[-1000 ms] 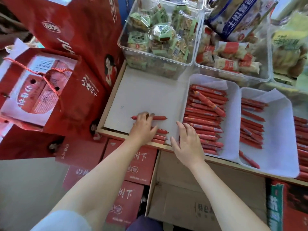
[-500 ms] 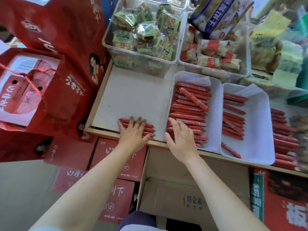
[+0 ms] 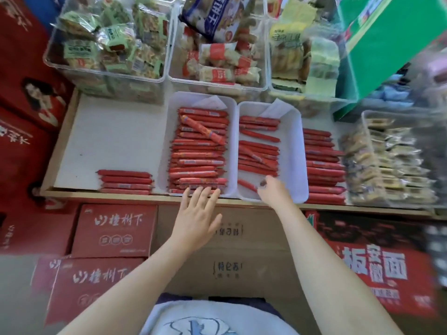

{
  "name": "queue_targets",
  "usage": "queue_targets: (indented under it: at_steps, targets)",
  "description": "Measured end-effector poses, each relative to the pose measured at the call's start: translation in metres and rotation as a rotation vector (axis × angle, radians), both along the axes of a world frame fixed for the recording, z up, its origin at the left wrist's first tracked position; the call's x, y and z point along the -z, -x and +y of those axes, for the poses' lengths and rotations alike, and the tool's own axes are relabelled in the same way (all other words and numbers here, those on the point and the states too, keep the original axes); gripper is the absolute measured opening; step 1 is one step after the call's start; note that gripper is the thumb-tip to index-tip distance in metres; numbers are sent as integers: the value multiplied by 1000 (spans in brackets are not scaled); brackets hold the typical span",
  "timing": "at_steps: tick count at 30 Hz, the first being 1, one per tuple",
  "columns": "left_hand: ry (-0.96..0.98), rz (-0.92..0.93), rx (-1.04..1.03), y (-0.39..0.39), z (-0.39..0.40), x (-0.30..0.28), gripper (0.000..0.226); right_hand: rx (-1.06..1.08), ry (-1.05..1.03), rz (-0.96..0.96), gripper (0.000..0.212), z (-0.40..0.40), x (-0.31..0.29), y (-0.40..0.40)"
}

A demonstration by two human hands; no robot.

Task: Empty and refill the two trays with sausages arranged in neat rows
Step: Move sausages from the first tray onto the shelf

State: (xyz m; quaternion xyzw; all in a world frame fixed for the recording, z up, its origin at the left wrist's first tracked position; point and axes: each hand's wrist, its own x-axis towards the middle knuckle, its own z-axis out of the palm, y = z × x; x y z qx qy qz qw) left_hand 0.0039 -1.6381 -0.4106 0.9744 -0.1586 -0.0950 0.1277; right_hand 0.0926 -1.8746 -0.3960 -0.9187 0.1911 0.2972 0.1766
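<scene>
Two white trays stand side by side on the shelf. The left tray (image 3: pixel 166 141) holds a tall stack of red sausages (image 3: pixel 198 160), one lying askew on top. Far fewer sausages (image 3: pixel 258 151) lie loosely in the right tray (image 3: pixel 297 141). A short neat row of sausages (image 3: pixel 124 181) rests on the shelf left of the trays, and another row (image 3: pixel 324 165) lies to their right. My left hand (image 3: pixel 196 213) is spread flat, fingertips at the left tray's front rim. My right hand (image 3: pixel 273 192) reaches into the right tray beside a single loose sausage (image 3: pixel 246 185); its fingertips are hidden.
Clear bins of wrapped snacks (image 3: pixel 108 44) (image 3: pixel 217 59) line the back, with another bin (image 3: pixel 399 160) at the right. A green box (image 3: pixel 387 44) leans at the top right. Red cartons (image 3: pixel 113 228) and a brown cardboard box (image 3: pixel 229 250) sit below the shelf's wooden front edge (image 3: pixel 96 194).
My left hand has left the short row on the shelf and moved right to the left tray's front. My right hand moved from the left tray into the right tray.
</scene>
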Motion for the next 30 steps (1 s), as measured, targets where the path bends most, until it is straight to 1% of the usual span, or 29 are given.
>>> queue_targets:
  at_steps: [1, 2, 3, 5, 9, 11, 13, 15, 16, 18, 20, 21, 23, 27, 30]
  targets:
    - [-32, 15, 9, 2, 1, 2, 64, -69, -10, 124, 32, -3, 3, -6]
    - [-47, 26, 13, 2, 2, 2, 65, -136, -26, 202, 35, -4, 5, -12]
    - [-54, 46, 13, 0, 2, 0, 65, -193, -36, 236, 38, -4, 9, -17]
    - [-60, 97, 10, -4, 2, -4, 66, -248, -25, 242, 41, -4, 15, -21]
    - [-77, 122, 12, -5, 2, -5, 68, -248, 21, 229, 31, -14, 27, -23]
    - [-67, 134, 13, -6, 1, -8, 70, -212, 7, 153, 27, -19, 21, -21]
    - [-18, 155, -2, -9, -1, -11, 70, -130, -40, 2, 23, -21, 6, -14]
    - [88, 122, -44, -14, 0, -18, 64, -54, -113, -180, 19, -17, -15, -5]
    - [149, 67, -67, -17, 1, -23, 60, -57, -126, -266, 20, -10, -26, 0]
    - [233, -108, -89, -22, 3, -33, 54, -143, -105, -408, 21, 12, -45, 10]
    - [231, -257, -74, -28, 9, -41, 49, -256, -158, -526, 22, 41, -53, 16]
    - [209, -295, -59, -30, 12, -44, 47, -299, -208, -559, 23, 56, -53, 18]
    - [186, -308, -45, -35, 24, -45, 44, -356, -288, -578, 25, 86, -51, 20]
    - [207, -336, -129, -38, 61, -37, 34, -456, -401, -537, 31, 140, -42, 22]
    - [156, -330, -197, -43, 98, -29, 32, -394, -493, -529, 41, 168, -33, 20]
